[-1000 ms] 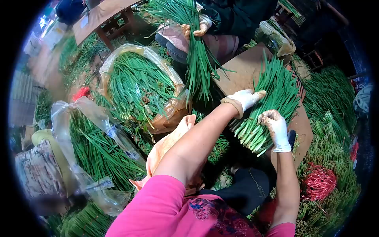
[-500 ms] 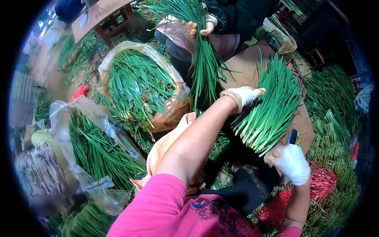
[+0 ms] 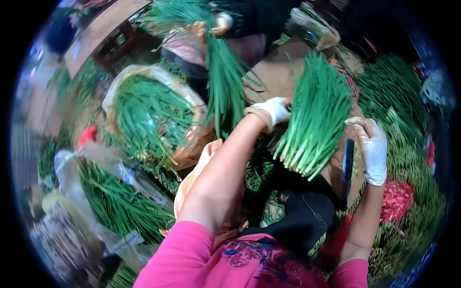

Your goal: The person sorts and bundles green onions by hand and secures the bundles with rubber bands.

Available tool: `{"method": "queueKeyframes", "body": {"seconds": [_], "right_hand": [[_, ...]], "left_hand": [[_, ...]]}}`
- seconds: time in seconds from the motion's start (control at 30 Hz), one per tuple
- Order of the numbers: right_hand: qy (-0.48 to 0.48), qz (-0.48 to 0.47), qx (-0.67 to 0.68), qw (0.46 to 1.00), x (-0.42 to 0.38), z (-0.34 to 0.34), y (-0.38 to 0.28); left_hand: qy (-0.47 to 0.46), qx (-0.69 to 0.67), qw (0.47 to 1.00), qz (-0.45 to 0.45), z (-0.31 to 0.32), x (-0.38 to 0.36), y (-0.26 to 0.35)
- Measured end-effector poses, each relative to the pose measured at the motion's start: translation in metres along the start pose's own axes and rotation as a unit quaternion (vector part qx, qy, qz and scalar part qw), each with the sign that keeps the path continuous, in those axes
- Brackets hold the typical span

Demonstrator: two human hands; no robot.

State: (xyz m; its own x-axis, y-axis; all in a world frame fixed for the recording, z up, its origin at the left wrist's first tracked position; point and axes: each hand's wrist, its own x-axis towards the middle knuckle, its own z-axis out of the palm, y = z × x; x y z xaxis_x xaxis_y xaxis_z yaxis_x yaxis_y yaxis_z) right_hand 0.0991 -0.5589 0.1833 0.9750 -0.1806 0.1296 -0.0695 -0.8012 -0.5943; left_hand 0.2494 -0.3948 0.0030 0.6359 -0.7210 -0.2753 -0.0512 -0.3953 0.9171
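Observation:
A thick bunch of garlic chives (image 3: 314, 113) lies in front of me, pale cut ends toward me and green leaves pointing away. At its left edge is my left hand (image 3: 274, 111), in a white glove, fingertips right against the stalks and partly hidden. My right hand (image 3: 372, 149), also gloved, is raised at the bunch's right side, fingers bent toward the leaves with nothing visible in them. Beside that hand, a long dark bar-shaped tool (image 3: 347, 161) stands over the brown board (image 3: 338, 180).
Across from me, a person's hands (image 3: 211, 28) hold another bunch of chives (image 3: 223, 72). To the left stand a plastic-lined basket of loose leaves (image 3: 194, 103) and a clear bag of chives (image 3: 113, 192). Heaped chives (image 3: 391, 91) and red twine (image 3: 397, 199) lie at right.
My left hand has drawn back from on top of the bunch to its left edge. My right hand has risen from near the cut ends to the bunch's right side. The view has shifted.

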Motion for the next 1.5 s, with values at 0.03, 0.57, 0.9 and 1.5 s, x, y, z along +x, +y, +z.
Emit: {"method": "queueKeyframes", "body": {"seconds": [0.03,0.57,0.9,1.5], "right_hand": [[0.011,0.039,-0.056,0.998,-0.006,-0.02,0.02],[-0.022,-0.043,-0.247,0.968,-0.088,0.043,0.203],[0.138,0.031,0.087,0.986,-0.086,0.044,0.14],[0.081,-0.218,-0.052,0.971,0.023,0.113,0.067]], "left_hand": [[0.014,0.003,1.0,0.014,-0.001,-0.004,0.005],[0.117,-0.092,0.988,-0.049,0.009,0.019,-0.036],[0.189,-0.35,0.917,0.011,0.037,0.014,-0.02],[0.289,-0.339,0.891,0.088,0.058,0.011,-0.01]]}}
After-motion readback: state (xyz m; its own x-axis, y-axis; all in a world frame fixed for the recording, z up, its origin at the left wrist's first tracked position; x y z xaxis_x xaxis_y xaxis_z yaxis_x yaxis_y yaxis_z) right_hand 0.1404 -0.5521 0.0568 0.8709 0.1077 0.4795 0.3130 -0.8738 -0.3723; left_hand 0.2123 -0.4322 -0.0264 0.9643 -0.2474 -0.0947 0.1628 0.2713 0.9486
